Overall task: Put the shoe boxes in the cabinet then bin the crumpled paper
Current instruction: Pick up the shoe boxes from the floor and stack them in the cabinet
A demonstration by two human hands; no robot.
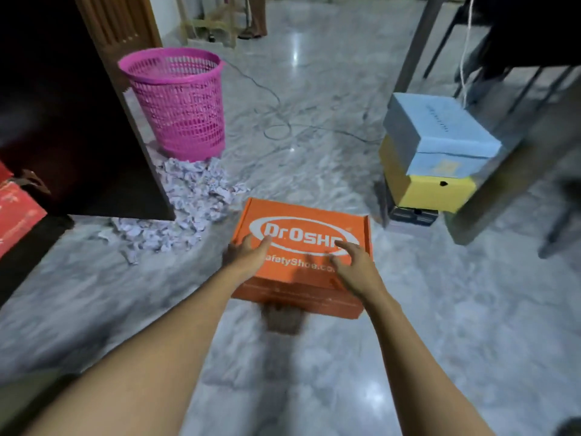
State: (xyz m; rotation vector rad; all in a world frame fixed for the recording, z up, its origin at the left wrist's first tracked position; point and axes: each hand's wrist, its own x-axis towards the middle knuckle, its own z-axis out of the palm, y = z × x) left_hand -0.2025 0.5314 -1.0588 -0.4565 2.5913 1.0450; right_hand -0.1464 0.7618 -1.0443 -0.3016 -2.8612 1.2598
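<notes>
An orange shoe box (301,215) with white lettering lies flat on the marble floor in front of me. My left hand (248,251) reaches over its near-left part with fingers spread. My right hand (355,265) hovers over its near-right part, fingers loosely bent, gripping nothing. A light blue shoe box (440,133) sits on a yellow one (430,190) at the right, over a dark box (412,215). The dark wooden cabinet (78,127) stands at the left. Crumpled paper (185,202) is heaped beside it, in front of a pink mesh bin (179,102).
A red box (15,212) pokes out at the far left beside the cabinet. A wooden table's legs (503,184) and chairs stand at the right behind the stacked boxes. A cable (276,121) loops across the floor beyond the orange box.
</notes>
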